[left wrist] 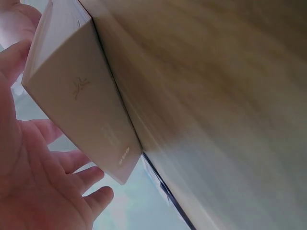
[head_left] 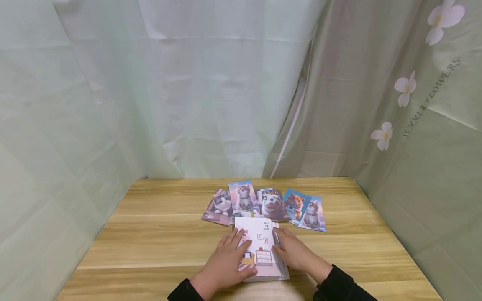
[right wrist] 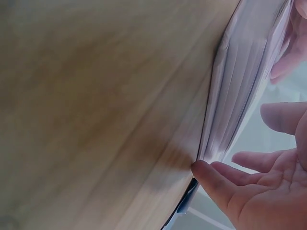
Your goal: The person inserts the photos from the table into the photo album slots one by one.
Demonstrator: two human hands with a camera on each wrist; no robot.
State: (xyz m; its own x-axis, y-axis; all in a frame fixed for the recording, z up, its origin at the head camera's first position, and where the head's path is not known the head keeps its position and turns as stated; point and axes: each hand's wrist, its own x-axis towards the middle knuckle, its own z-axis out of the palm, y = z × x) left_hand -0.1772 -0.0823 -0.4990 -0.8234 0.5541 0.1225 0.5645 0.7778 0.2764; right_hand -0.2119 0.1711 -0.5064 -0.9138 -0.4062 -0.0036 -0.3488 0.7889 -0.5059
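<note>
A thick book (head_left: 265, 265) with a white cover, drawn with furniture and small picture frames, lies closed on the table. Across the left part of its cover rests my left hand (head_left: 226, 259), fingers spread. The left wrist view shows the book's pale spine (left wrist: 84, 100) beside that hand. My right hand (head_left: 295, 251) is at the book's right side, its fingertips by the cover's edge. Seen from the right wrist, its fingers (right wrist: 216, 187) reach out fairly straight, one touching the base of the page edges (right wrist: 235, 96).
Just beyond the book lie several picture cards: a grey-and-white cat card (head_left: 219, 207) on the left, a kitten card (head_left: 243, 196), a hamster card (head_left: 273, 205), and another kitten card (head_left: 312, 214) on the right. Pale curtains (head_left: 226, 104) surround the wooden table (head_left: 158, 246).
</note>
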